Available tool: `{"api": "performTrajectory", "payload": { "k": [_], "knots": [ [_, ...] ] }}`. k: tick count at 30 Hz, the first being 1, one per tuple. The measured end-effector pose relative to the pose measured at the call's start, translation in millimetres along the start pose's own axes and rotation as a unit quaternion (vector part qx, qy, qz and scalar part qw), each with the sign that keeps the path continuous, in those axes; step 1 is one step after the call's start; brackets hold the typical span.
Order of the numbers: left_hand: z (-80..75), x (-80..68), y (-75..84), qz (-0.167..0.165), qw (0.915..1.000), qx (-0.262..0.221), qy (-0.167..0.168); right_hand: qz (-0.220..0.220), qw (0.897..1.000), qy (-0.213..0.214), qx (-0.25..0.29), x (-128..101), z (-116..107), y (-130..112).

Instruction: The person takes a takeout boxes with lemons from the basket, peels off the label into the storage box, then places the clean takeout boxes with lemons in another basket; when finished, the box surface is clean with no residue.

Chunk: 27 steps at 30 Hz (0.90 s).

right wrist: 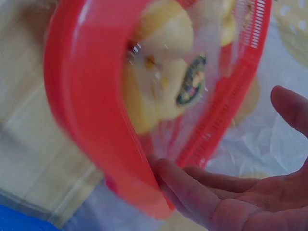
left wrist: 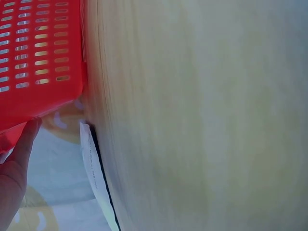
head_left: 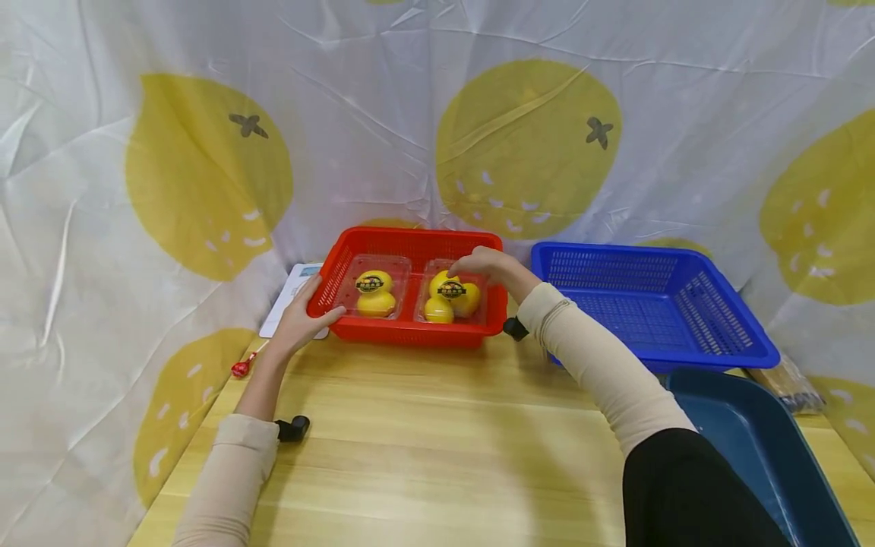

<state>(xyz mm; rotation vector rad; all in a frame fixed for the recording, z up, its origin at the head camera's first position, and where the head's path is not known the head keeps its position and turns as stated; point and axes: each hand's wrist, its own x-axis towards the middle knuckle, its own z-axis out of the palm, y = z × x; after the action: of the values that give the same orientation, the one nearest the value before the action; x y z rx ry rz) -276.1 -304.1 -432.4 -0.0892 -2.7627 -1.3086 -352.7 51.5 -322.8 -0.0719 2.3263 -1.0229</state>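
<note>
A red plastic basket (head_left: 410, 333) is at the back of the table, holding two clear plastic boxes of yellow fruit. The left box (head_left: 370, 284) and the right box (head_left: 451, 289) both carry a dark label. My left hand (head_left: 294, 323) grips the basket's left end, thumb over the front corner of the rim and fingers along the outer side. In the left wrist view a finger (left wrist: 24, 144) presses against the red rim. My right hand (right wrist: 240, 197) has its fingers fairly straight at the basket's right-end rim, with the thumb held apart. From the head view, its fingertips overlap the right box.
To the right is a blue basket (head_left: 601, 311), with a dark blue tray (head_left: 738, 433) in front of it. A wrapped bundle (head_left: 789, 380) lies beside these. Left of the red basket are a white sheet (head_left: 283, 304) and a red lollipop (head_left: 241, 368). A lemon-print curtain (head_left: 369, 152) hangs behind.
</note>
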Motion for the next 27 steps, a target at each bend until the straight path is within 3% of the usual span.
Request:
{"api": "performTrajectory", "payload": {
  "k": [7,14,18,22,27],
  "knots": [
    [4.9,-0.2,-0.8,0.004,1.0,0.001,0.003,-0.03,0.999,0.027,-0.03,14.0,14.8,9.5],
    [0.2,-1.7,0.4,0.006,0.9999,0.011,0.011,0.009,0.999,0.012,-0.04,23.9,2.3,-5.6],
    [-1.1,-2.2,0.3,0.006,0.9999,0.01,0.012,0.01,0.999,0.01,-0.05,30.2,-3.4,-12.2],
    [-0.6,-2.7,0.7,0.009,0.9999,0.003,0.012,0.009,0.999,-0.003,-0.048,38.3,-1.1,-10.4],
    [0.8,-2.5,1.1,0.011,0.9998,0.001,0.015,0.018,0.996,0.001,-0.086,48.2,3.4,-4.3]
  ]
}}
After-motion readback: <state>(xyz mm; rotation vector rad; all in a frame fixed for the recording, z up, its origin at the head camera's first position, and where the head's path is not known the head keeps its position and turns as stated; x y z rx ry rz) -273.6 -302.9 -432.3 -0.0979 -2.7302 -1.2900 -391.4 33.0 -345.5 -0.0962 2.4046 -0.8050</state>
